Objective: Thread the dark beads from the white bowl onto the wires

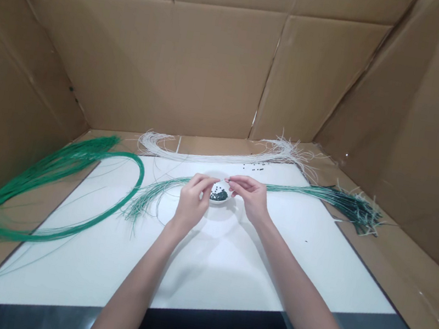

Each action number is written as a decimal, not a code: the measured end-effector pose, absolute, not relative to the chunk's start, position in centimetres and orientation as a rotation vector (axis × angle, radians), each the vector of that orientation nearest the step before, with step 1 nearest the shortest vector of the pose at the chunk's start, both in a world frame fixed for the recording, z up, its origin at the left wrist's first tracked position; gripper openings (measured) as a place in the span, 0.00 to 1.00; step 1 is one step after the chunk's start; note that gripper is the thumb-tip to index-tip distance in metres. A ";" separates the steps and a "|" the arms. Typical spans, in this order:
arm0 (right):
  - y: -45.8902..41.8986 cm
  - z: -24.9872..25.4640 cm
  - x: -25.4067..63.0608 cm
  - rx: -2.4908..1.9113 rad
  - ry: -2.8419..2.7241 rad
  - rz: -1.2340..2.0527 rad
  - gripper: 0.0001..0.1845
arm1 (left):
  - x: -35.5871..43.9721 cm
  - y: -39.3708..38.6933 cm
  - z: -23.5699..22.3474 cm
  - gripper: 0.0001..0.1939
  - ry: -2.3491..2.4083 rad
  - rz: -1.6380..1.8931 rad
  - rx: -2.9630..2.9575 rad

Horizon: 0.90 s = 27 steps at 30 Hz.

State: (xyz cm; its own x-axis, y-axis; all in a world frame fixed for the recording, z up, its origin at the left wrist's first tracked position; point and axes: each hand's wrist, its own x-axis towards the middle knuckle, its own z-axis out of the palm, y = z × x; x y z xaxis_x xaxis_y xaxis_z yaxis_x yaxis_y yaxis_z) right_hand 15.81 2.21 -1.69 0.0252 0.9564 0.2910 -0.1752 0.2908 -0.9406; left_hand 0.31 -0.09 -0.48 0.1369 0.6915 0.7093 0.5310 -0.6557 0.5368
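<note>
My left hand (194,198) and my right hand (253,196) meet fingertip to fingertip just above a small white bowl (220,203). Both are pinched closed. Something pale and tiny shows between the fingertips, too small to name. Small dark beads (220,193) lie in the bowl. Behind the hands, a bundle of thin green strands (290,189) runs across the white sheet (205,279). Its pale green ends fan out left of my left hand, and its dark, frayed ends lie to the right. My hands hide the middle of the bundle.
A thick loop of green strands (142,174) curves over the sheet's left side. White strands (203,158) lie along the back edge. Several loose dark beads (258,168) are scattered near them. Cardboard walls (217,75) enclose the back and both sides.
</note>
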 end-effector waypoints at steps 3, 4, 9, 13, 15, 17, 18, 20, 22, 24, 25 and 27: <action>2.2 -1.7 15.7 -0.907 -1.250 1.015 0.09 | 0.3 -0.1 -0.5 0.12 1.222 1.529 2.252; 2.1 -1.7 15.7 -0.919 -1.258 1.007 0.10 | 0.3 0.0 -0.5 0.12 1.226 1.526 2.254; 2.1 -1.7 15.7 -0.911 -1.247 1.022 0.16 | 0.2 0.0 -0.6 0.12 1.258 1.502 2.298; 2.1 -1.7 15.7 -0.903 -1.214 1.025 0.15 | 0.2 0.0 -0.7 0.13 1.246 1.459 2.339; 2.2 -1.7 15.7 -0.894 -1.202 1.038 0.14 | 0.2 0.0 -0.8 0.13 1.237 1.448 2.337; 2.3 -1.7 15.8 -0.884 -1.199 1.049 0.12 | 0.2 0.0 -0.8 0.13 1.236 1.454 2.327; 2.3 -1.7 15.8 -0.881 -1.200 1.052 0.11 | 0.2 -0.1 -0.7 0.13 1.239 1.458 2.321; 2.3 -1.7 15.8 -0.876 -1.205 1.057 0.09 | 0.2 -0.1 -0.7 0.13 1.245 1.458 2.313; 2.2 -1.7 15.9 -0.874 -1.208 1.063 0.08 | 0.2 -0.1 -0.7 0.13 1.244 1.448 2.307; 2.2 -1.7 15.9 -0.877 -1.204 1.070 0.08 | 0.2 0.0 -0.7 0.13 1.239 1.439 2.300; 2.2 -1.7 15.9 -0.877 -1.201 1.072 0.07 | 0.2 0.0 -0.7 0.13 1.237 1.440 2.293; 2.3 -1.7 15.9 -0.874 -1.198 1.076 0.07 | 0.2 0.0 -0.7 0.13 1.233 1.446 2.281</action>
State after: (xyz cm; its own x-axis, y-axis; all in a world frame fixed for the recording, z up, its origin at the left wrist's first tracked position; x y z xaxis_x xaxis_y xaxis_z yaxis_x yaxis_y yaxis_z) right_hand 15.93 2.29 -1.72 0.0279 0.9599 0.2790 -0.1754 0.2795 -0.9440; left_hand 0.20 0.00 -0.67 0.1867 0.7172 0.6714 0.5494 -0.6428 0.5338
